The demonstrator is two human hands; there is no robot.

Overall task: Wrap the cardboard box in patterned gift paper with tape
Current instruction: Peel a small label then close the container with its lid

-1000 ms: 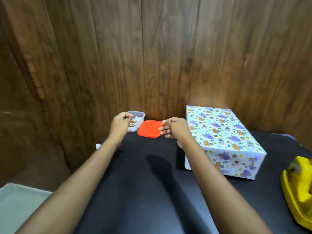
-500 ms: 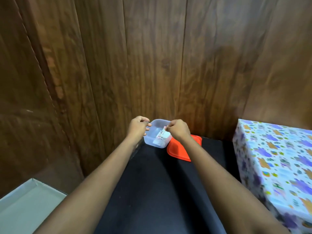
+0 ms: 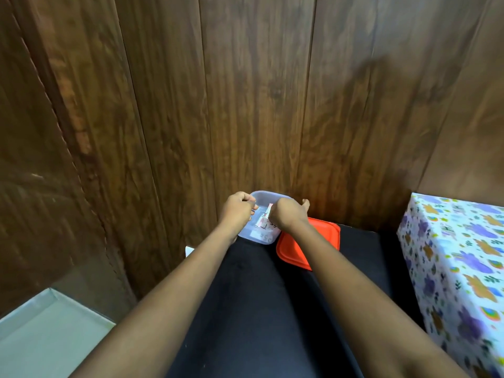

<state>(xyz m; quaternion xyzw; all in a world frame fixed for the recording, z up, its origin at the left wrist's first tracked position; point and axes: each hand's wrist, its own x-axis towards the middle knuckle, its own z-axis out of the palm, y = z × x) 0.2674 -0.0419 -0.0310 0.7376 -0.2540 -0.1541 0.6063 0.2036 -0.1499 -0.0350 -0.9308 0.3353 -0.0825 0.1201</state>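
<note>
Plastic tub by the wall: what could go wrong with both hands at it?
The tub sits near the left edge of the table; the left hand gripping its rim might tip it off. The right hand pinches a small slip that could drop. Its wrist crosses the orange lid and may nudge it.
</note>
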